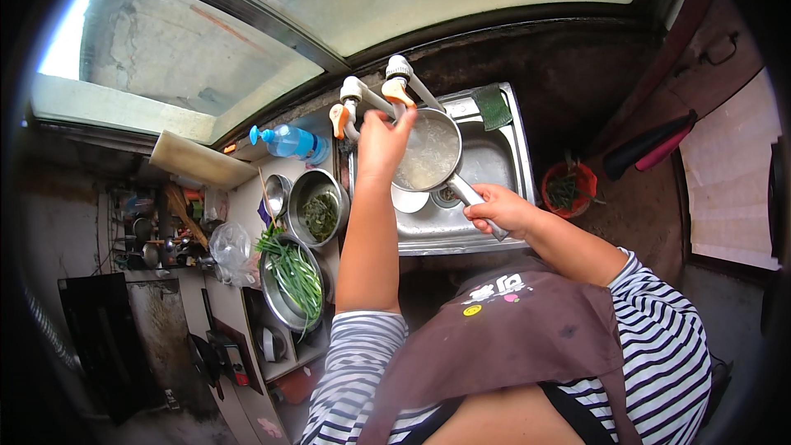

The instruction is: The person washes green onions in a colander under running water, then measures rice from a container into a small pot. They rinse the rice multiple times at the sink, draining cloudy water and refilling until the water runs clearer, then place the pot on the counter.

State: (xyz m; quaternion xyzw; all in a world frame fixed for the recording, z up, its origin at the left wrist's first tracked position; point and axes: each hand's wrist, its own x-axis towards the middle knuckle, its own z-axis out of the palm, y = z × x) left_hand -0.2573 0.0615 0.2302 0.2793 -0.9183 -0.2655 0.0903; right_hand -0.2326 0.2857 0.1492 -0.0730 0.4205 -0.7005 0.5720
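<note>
A metal saucepan [428,149] hangs over the left part of the stainless steel sink [494,157], with cloudy, bubbly water inside. My right hand [499,211] grips its long handle [468,191]. By the pan's far left rim is my left hand [384,145], its fingertips at the orange tap lever [398,93]; whether they grip the lever or only touch it is hard to tell. Beside it, a second tap has its own orange lever [338,120]. Partly hidden under the pan, a white dish [411,200] sits in the sink near the drain [446,196].
Left of the sink stand a bowl of spring onions [295,281], a basin with dark greens [318,216], a small metal bowl [276,193] and a blue pump bottle [293,143]. A green scouring cloth [492,107] lies on the sink's back corner. A red bin [570,189] stands to the right.
</note>
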